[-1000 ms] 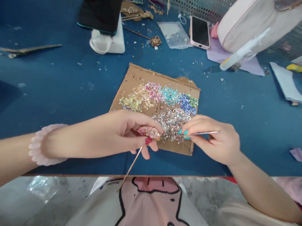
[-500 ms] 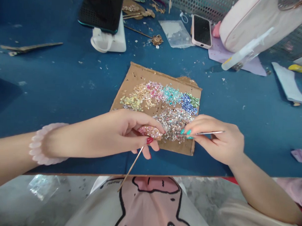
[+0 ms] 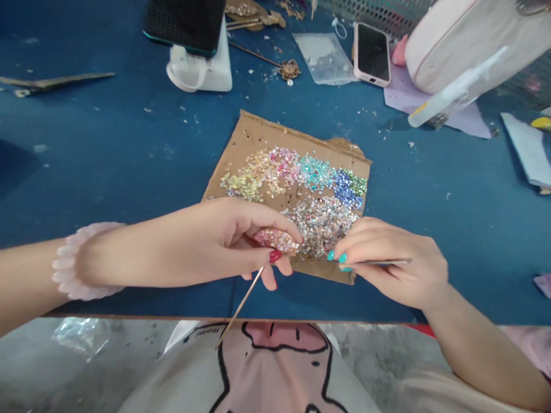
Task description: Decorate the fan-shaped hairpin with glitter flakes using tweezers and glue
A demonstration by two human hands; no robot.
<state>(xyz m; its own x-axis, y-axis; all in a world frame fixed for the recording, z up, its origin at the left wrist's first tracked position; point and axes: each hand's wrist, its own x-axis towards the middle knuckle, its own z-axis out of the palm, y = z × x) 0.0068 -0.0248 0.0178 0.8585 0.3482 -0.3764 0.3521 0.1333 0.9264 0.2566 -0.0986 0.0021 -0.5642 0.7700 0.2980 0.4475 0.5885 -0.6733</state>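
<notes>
My left hand (image 3: 237, 236) is closed around a hairpin (image 3: 276, 239), its head covered in pink and peach chips. The pin's thin stick slants down from under the thumb, past the table edge. Between thumb and fingertips of my right hand (image 3: 394, 263) is a slim metal pick (image 3: 387, 262), pointing left with its tip close to the hairpin. Both hands hover over the near side of a cardboard sheet (image 3: 247, 134). Silvery chips (image 3: 323, 224) lie heaped on it beside my right fingers. Behind them run yellow chips (image 3: 242, 185), pink, turquoise chips (image 3: 314, 171), blue and green ones.
A black phone (image 3: 186, 17) rests on a white block (image 3: 217, 73) at the back. Further right are a hairpin with a flower head (image 3: 289, 69), a plastic bag (image 3: 325, 58), another phone (image 3: 372, 54) and a pale case (image 3: 451, 44). A metal clip (image 3: 57, 82) lies far left.
My right hand has shifted slightly down toward me with the pick, its tip now lower beside the hairpin. My left hand keeps nearly the same hold.
</notes>
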